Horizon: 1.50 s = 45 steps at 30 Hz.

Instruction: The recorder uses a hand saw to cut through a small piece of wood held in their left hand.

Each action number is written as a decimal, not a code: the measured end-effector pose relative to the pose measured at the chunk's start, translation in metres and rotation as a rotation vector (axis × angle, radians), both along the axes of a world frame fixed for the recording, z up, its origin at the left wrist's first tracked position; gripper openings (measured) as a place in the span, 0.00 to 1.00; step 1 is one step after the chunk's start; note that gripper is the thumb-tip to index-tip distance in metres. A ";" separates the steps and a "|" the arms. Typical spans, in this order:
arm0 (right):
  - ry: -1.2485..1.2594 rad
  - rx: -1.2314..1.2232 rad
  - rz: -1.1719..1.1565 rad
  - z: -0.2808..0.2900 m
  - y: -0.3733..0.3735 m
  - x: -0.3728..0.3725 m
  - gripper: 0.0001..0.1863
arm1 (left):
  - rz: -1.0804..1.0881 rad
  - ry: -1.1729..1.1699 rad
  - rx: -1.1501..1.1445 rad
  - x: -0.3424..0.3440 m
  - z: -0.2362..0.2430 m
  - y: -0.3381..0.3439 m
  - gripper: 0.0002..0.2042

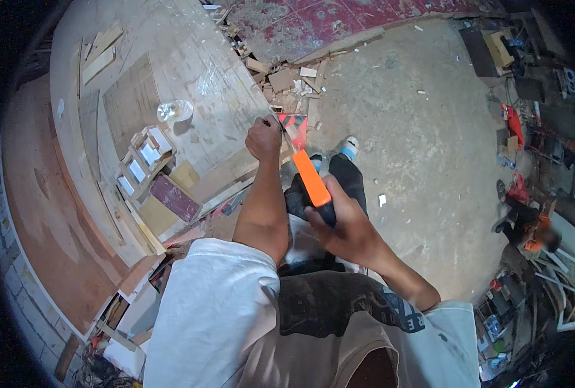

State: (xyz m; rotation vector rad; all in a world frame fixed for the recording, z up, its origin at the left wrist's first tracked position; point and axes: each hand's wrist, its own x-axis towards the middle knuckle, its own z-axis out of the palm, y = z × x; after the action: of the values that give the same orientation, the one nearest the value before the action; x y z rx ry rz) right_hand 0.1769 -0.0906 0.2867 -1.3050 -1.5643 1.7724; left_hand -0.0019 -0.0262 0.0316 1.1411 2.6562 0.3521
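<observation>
My right hand [339, 216] is closed round the handle of an orange and black hand tool [310, 176], held low in front of my body. A narrow part of the tool runs up from the orange piece toward the table edge. My left hand [263, 136] is closed at that upper end, beside the edge of the wooden worktable [211, 84]; what exactly its fingers grip is too small to tell. A red and grey triangular piece [298, 121] lies just beyond it. On the table are a clear round container [174, 111] and a small wooden frame with white panels [146, 155].
Wood offcuts [282, 82] lie along the table's end, beside a red floor area [333, 13]. Concrete floor [430, 161] spreads to my right. A crouching person [530, 226] is among piled boards and clutter at the right. Brown boards [54, 213] run along the left.
</observation>
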 end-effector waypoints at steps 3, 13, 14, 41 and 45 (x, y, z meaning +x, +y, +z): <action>0.004 -0.075 0.020 0.012 -0.008 0.003 0.15 | 0.002 -0.035 0.007 -0.003 0.001 -0.002 0.19; -0.036 0.019 0.036 0.059 -0.018 -0.007 0.29 | -0.043 -0.021 0.009 0.001 0.001 0.001 0.19; -0.038 0.019 0.025 0.059 -0.015 -0.006 0.29 | -0.032 -0.030 0.015 0.001 -0.002 0.001 0.19; -0.066 -0.318 0.213 0.077 0.163 -0.085 0.08 | -0.047 -0.127 -0.118 -0.011 -0.005 -0.010 0.15; -0.098 -0.179 0.163 0.071 0.141 -0.058 0.07 | -0.083 -0.097 -0.092 -0.005 -0.002 -0.009 0.14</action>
State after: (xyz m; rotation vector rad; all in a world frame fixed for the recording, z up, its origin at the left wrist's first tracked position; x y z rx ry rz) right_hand 0.1186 0.0501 0.3581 -1.4008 -1.6368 2.0161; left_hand -0.0072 -0.0349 0.0294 1.1712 2.5052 0.2610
